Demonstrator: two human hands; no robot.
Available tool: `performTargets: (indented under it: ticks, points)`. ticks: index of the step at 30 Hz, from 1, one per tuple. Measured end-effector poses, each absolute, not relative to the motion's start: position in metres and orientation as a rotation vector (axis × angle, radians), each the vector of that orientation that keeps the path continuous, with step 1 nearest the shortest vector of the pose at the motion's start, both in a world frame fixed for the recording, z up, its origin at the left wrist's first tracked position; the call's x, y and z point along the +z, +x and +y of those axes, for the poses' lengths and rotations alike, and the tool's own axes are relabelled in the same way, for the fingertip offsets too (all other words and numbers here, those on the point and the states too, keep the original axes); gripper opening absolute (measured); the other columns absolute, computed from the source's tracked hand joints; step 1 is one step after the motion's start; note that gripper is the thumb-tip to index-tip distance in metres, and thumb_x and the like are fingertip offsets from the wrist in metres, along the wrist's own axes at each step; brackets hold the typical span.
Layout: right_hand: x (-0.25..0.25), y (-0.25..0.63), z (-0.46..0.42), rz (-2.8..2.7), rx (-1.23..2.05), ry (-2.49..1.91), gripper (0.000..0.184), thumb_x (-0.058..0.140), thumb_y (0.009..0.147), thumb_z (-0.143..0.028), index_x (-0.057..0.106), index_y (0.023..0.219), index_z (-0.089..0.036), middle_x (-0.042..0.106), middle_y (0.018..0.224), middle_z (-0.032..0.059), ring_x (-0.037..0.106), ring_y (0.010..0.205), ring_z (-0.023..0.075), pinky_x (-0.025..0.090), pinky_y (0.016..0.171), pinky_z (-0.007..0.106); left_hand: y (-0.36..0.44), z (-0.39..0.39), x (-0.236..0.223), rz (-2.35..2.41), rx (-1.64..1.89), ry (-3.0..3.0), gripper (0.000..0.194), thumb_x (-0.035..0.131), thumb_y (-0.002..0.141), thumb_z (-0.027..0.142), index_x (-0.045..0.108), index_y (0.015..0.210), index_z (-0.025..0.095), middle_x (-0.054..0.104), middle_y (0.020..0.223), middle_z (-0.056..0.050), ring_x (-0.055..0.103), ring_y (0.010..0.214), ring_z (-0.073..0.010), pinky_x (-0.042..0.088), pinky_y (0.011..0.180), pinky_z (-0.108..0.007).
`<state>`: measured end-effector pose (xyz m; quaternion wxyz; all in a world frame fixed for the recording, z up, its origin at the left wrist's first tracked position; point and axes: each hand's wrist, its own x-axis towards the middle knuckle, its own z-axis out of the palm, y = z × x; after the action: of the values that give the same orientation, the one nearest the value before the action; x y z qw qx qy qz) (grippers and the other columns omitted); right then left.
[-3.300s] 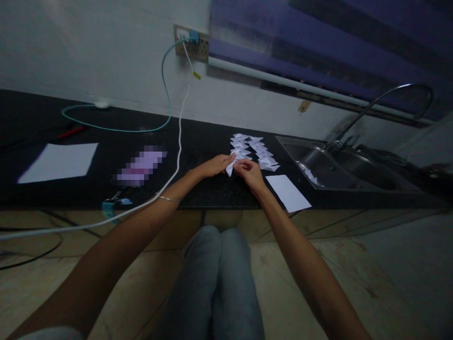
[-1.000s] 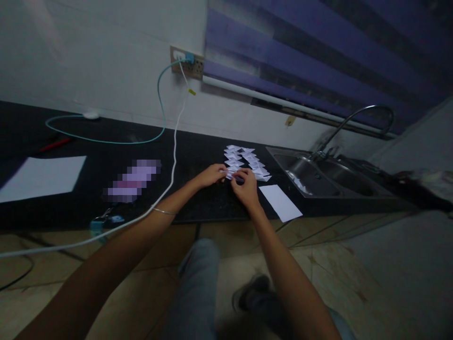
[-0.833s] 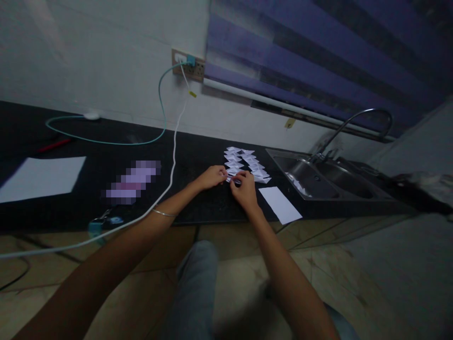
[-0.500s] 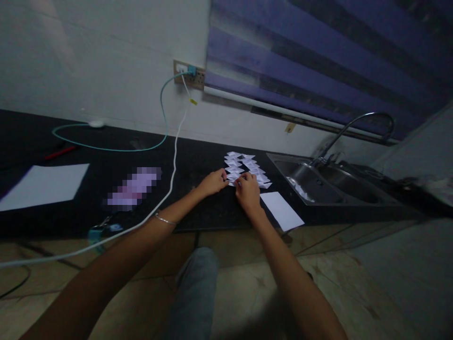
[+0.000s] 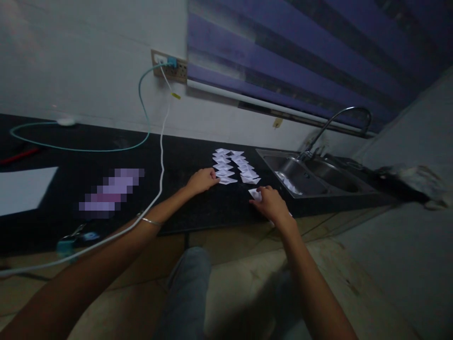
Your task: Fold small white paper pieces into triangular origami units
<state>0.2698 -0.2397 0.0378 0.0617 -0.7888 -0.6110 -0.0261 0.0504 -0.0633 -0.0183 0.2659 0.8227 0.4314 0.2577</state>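
Note:
Two rows of small folded white paper boats [image 5: 222,166] lie on the black counter [image 5: 191,212]. My left hand [image 5: 201,182] is closed at the left tip of the front boat in the left row [image 5: 227,181], its fingertips pinched there. Just right of the boats, my right hand [image 5: 272,204] covers a flat white sheet of paper [image 5: 253,194], with thumb and fingers on its far corner. Most of that sheet is hidden under the hand; only small corners show.
A steel double sink [image 5: 293,186] with a curved tap [image 5: 339,112] stands to the right. A white cable [image 5: 162,160] crosses my left forearm. On the left lie a blurred purple item [image 5: 113,191], a larger white sheet [image 5: 28,189] and a teal cable [image 5: 92,150].
My right hand has left the front boat and moved right, onto the white sheet. My left hand stays by the left row. The view has shifted right.

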Motion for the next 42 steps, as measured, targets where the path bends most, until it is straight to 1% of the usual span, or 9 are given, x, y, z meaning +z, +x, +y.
performTargets:
  ticks: [4, 8, 15, 18, 21, 23, 33, 39, 42]
  points:
    - [0.044, 0.280, -0.246, -1.883, 0.057, -2.499, 0.027, 0.058, 0.096, -0.031, 0.073, 0.114, -0.017, 0.072, 0.119, 0.0178, 0.070, 0.108, 0.0338, 0.050, 0.080, 0.038, 0.048, -0.070, -0.009, 1.135, 0.694, 2.165, 0.033, 0.063, 0.086, 0.052, 0.057, 0.081, 0.020, 0.064, 0.071, -0.003, 0.056, 0.061, -0.0161, 0.031, 0.057, -0.026]
    - [0.044, 0.276, -0.247, -1.911, -0.034, -2.512, 0.031, 0.049, 0.098, -0.028, 0.072, 0.116, -0.017, 0.072, 0.121, 0.0191, 0.071, 0.110, 0.0370, 0.051, 0.079, 0.040, 0.047, -0.071, -0.007, 1.082, 0.719, 2.119, 0.032, 0.063, 0.086, 0.050, 0.055, 0.080, 0.020, 0.062, 0.071, -0.002, 0.054, 0.062, -0.0151, 0.032, 0.058, -0.026]
    - [0.038, 0.277, -0.246, -1.964, -0.143, -2.601, 0.031, 0.047, 0.096, -0.019, 0.072, 0.113, -0.015, 0.072, 0.114, 0.0226, 0.073, 0.105, 0.0347, 0.051, 0.079, 0.038, 0.044, -0.071, -0.007, 0.964, 0.766, 2.094, 0.026, 0.063, 0.087, 0.042, 0.056, 0.080, 0.019, 0.059, 0.070, 0.000, 0.053, 0.064, -0.0142, 0.034, 0.061, -0.026]
    - [0.032, 0.289, -0.242, -1.971, -0.095, -2.493, 0.032, 0.053, 0.098, -0.033, 0.071, 0.118, -0.016, 0.073, 0.115, 0.0189, 0.072, 0.106, 0.0341, 0.051, 0.082, 0.038, 0.043, -0.072, -0.006, 0.936, 0.765, 2.075, 0.023, 0.064, 0.087, 0.039, 0.055, 0.080, 0.019, 0.059, 0.069, 0.000, 0.053, 0.063, -0.0141, 0.036, 0.062, -0.026]
    - [0.024, 0.302, -0.240, -1.963, -0.094, -2.358, 0.053, 0.059, 0.094, -0.058, 0.068, 0.124, -0.015, 0.070, 0.122, 0.0187, 0.068, 0.113, 0.0332, 0.050, 0.086, 0.036, 0.042, -0.072, -0.006, 0.924, 0.765, 2.082, 0.021, 0.063, 0.088, 0.037, 0.056, 0.080, 0.018, 0.059, 0.069, 0.000, 0.054, 0.064, -0.0144, 0.037, 0.062, -0.026]
    - [0.021, 0.305, -0.241, -1.946, -0.083, -2.350, 0.051, 0.055, 0.095, -0.061, 0.071, 0.118, -0.018, 0.073, 0.114, 0.0161, 0.070, 0.108, 0.0311, 0.050, 0.084, 0.035, 0.042, -0.072, -0.006, 0.910, 0.765, 2.086, 0.022, 0.062, 0.088, 0.038, 0.056, 0.080, 0.018, 0.060, 0.070, -0.001, 0.054, 0.064, -0.0145, 0.037, 0.062, -0.026]
    - [0.029, 0.278, -0.243, -1.913, -0.182, -2.524, 0.038, 0.050, 0.099, -0.048, 0.074, 0.115, -0.024, 0.077, 0.101, 0.0168, 0.074, 0.096, 0.0353, 0.049, 0.071, 0.036, 0.041, -0.071, -0.004, 0.899, 0.718, 2.100, 0.020, 0.062, 0.087, 0.036, 0.058, 0.082, 0.017, 0.061, 0.073, -0.001, 0.055, 0.063, -0.0139, 0.037, 0.061, -0.025]
    - [0.031, 0.267, -0.243, -2.007, -0.274, -2.604, 0.032, 0.047, 0.099, -0.035, 0.072, 0.108, -0.015, 0.075, 0.103, 0.0194, 0.075, 0.096, 0.0338, 0.050, 0.074, 0.035, 0.041, -0.070, -0.004, 0.899, 0.703, 2.122, 0.022, 0.061, 0.087, 0.038, 0.057, 0.081, 0.018, 0.061, 0.074, -0.002, 0.056, 0.066, -0.0155, 0.038, 0.062, -0.026]
    - [0.034, 0.270, -0.242, -2.031, -0.323, -2.614, 0.027, 0.049, 0.095, -0.018, 0.064, 0.116, -0.008, 0.073, 0.107, 0.0224, 0.073, 0.099, 0.0342, 0.048, 0.075, 0.035, 0.042, -0.070, -0.005, 0.878, 0.698, 2.131, 0.021, 0.061, 0.087, 0.038, 0.056, 0.081, 0.018, 0.062, 0.074, -0.002, 0.057, 0.067, -0.0155, 0.038, 0.063, -0.027]
